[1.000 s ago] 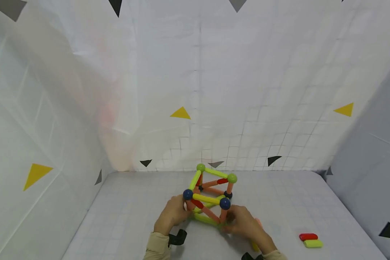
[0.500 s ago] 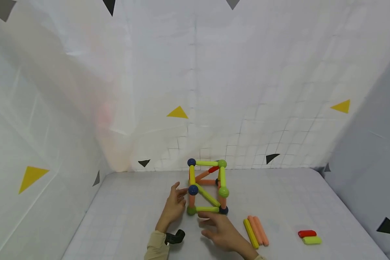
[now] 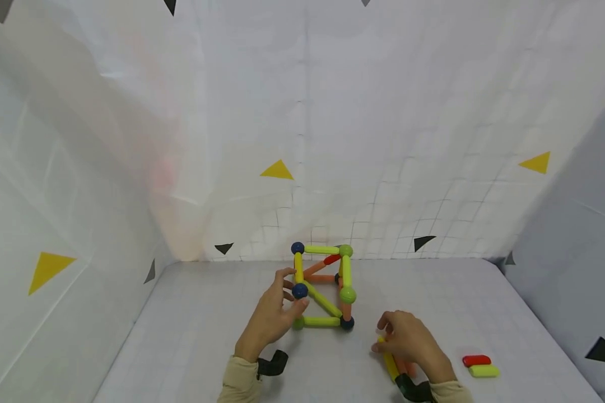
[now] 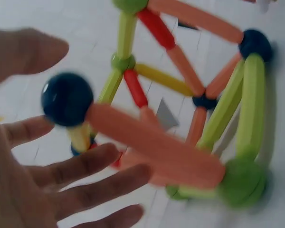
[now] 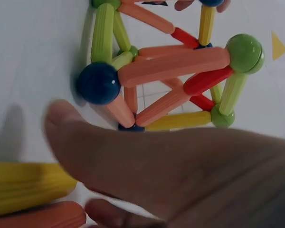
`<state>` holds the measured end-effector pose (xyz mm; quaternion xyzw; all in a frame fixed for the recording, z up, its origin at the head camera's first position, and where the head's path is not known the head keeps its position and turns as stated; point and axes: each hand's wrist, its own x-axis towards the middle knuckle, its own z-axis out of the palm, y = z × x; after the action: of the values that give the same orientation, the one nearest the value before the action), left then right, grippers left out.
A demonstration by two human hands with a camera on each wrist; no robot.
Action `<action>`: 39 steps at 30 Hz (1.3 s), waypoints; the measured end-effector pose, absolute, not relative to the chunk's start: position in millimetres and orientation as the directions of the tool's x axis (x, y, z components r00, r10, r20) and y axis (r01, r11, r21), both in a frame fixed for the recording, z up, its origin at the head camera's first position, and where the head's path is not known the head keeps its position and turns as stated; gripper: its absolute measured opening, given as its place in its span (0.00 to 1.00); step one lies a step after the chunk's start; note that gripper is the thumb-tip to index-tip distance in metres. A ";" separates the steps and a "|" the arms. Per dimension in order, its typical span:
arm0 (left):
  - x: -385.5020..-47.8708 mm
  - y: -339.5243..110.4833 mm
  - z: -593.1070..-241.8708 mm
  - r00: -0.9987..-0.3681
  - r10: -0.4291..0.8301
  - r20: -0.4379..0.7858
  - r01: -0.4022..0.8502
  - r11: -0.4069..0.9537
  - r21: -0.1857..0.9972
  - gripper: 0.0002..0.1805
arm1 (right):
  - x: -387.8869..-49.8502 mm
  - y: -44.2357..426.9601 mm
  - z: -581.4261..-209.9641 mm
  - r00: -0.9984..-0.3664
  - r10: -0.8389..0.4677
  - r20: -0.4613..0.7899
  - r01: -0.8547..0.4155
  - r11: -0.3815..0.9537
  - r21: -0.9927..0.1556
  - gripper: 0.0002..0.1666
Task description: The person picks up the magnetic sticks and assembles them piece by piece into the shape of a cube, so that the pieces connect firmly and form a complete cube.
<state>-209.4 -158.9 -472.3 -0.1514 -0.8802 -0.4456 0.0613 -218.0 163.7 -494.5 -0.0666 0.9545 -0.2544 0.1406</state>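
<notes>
A cube-like frame of magnetic rods and balls (image 3: 321, 322) stands upright on the white table, with diagonal rods on some sides. My left hand (image 3: 269, 319) is at its front left corner, fingers spread around the upper dark blue ball (image 4: 66, 99). In the left wrist view, the thumb is apart from that ball; whether a fingertip touches it I cannot tell. To the right, my right hand (image 3: 410, 338) hovers over loose rods, thumb and fingers apart. Below it lie a yellow rod (image 5: 28, 185) and orange rods (image 5: 42, 216), partly hidden by the hand.
A short red rod (image 3: 476, 360) and a short lime rod (image 3: 484, 370) lie side by side at the table's right. White sheet walls (image 3: 358, 140) with coloured triangles enclose the back and sides.
My right hand has moved from the frame's front to the loose rods at right. The frame was turned, then released; my left hand has come back to its front left corner.
</notes>
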 end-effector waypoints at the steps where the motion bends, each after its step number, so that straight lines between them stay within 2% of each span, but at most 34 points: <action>1: -209.3 -156.4 -471.9 -0.942 0.212 0.258 0.334 0.566 0.754 0.34 | -218.8 165.2 -495.4 -0.943 -0.214 -0.254 -0.055 0.855 -0.516 0.24; 6: -210.8 -148.5 -474.2 -0.904 0.231 0.361 0.425 0.583 0.692 0.22 | -220.3 166.6 -502.1 -0.924 -0.253 -0.286 -0.057 0.833 -0.550 0.24; 10: -210.5 -148.9 -473.9 -0.892 0.264 0.367 0.452 0.559 0.695 0.15 | -218.2 164.0 -507.2 -0.935 -0.241 -0.261 -0.074 0.850 -0.522 0.20; 14: -209.5 -153.2 -471.9 -0.893 0.291 0.342 0.449 0.542 0.711 0.14 | -214.1 159.8 -507.2 -0.938 -0.270 -0.217 -0.118 0.837 -0.534 0.15; 18: -208.8 -157.3 -469.4 -0.889 0.319 0.330 0.456 0.534 0.712 0.15 | -215.3 163.4 -503.2 -0.943 -0.284 -0.176 -0.123 0.785 -0.607 0.14; 24: -206.7 -162.4 -462.9 -0.891 0.350 0.290 0.442 0.521 0.730 0.13 | -222.7 179.0 -488.8 -0.979 -0.202 -0.011 -0.122 0.630 -0.767 0.18; 29: -206.6 -163.7 -460.3 -0.892 0.354 0.280 0.436 0.519 0.735 0.13 | -222.8 191.7 -474.2 -0.987 -0.068 0.145 -0.161 0.430 -0.889 0.17; 34: -206.6 -164.1 -460.3 -0.898 0.336 0.284 0.428 0.516 0.742 0.13 | -221.8 183.2 -465.9 -0.950 0.009 0.311 -0.297 0.268 -0.916 0.16; 39: -206.4 -165.1 -460.4 -0.898 0.339 0.280 0.427 0.524 0.737 0.13 | -221.7 148.4 -466.5 -0.913 0.029 0.407 -0.386 0.258 -0.886 0.12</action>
<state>-206.4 -165.1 -460.4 -0.2198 -0.8714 -0.4357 0.0504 -221.7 148.4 -466.5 -0.1156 0.7738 -0.5981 -0.1735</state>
